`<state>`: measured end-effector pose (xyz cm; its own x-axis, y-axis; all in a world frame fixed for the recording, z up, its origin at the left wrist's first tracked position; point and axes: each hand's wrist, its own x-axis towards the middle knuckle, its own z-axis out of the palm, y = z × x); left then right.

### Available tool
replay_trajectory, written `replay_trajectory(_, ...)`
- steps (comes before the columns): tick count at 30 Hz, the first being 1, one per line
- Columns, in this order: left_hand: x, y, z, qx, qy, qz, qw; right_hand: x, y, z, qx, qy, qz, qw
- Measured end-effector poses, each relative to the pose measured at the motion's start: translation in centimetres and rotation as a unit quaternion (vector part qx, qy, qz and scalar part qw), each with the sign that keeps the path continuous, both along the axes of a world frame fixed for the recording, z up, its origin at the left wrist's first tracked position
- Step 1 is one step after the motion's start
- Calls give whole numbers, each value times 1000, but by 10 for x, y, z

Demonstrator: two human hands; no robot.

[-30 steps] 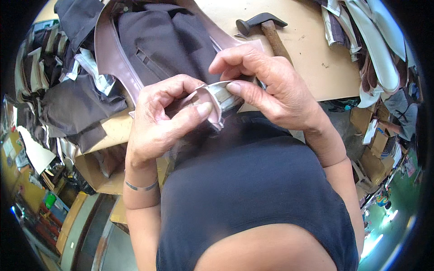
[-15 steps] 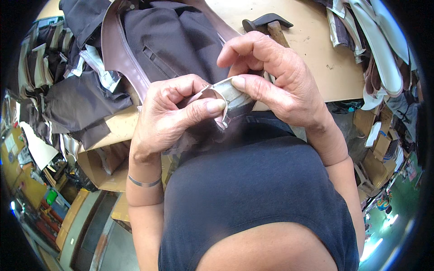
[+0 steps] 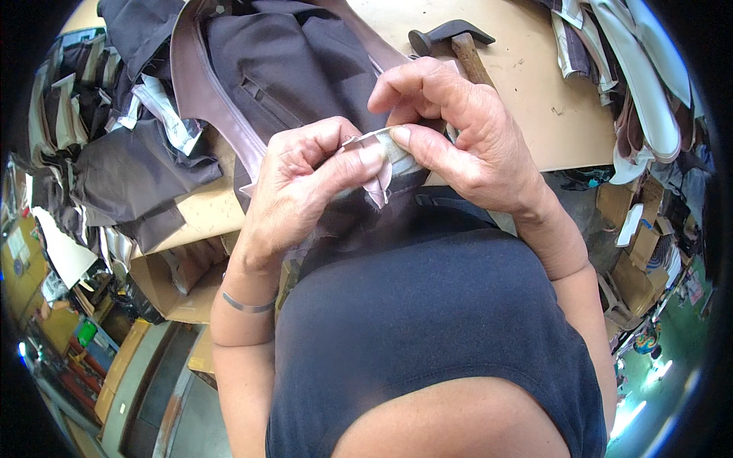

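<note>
In front of my chest, both hands grip the folded edge of a mauve leather strip [image 3: 379,192] with a pale grey underside. My left hand [image 3: 298,179] pinches the strip between thumb and bent fingers. The thumb and a finger of my right hand [image 3: 469,145] pinch the same edge a little farther right; its index finger arches above. Just beyond the hands lies a dark fabric piece [image 3: 305,65] with a slit pocket, bordered by smooth mauve leather trim [image 3: 192,72]. Whether the strip joins this piece is hidden behind my hands.
A hammer [image 3: 467,53] with a wooden handle lies on the tan table [image 3: 534,122] beyond my right hand. Dark fabric pieces [image 3: 141,175] are heaped at the left, above a cardboard box [image 3: 172,286]. White and brown leather strips [image 3: 641,84] hang at the far right.
My left hand has moved slightly right and up, closer to the right hand. The open loop in the strip has been pressed flatter under the left thumb. My right hand has barely moved.
</note>
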<state>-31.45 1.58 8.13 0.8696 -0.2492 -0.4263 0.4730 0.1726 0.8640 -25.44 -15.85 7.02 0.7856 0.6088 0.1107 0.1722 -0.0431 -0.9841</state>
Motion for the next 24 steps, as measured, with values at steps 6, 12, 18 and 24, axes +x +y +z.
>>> replay_trajectory(6, 7, -1, 4, 25, 22, -23, 999, 4, -9, 5, -63, 17, 63, 996)
replay_trajectory(12, 9, 13, 4, 95, 38, -152, 983, 0, -9, 8, -65, 75, 63, 993)
replay_trajectory(18, 9, 12, -5, 176, -159, -193, 952, -2, -7, 3, -51, 32, 62, 996)
replay_trajectory(24, 2, 6, -5, 38, -2, -94, 995, 2, -9, -4, -62, -235, 24, 970)
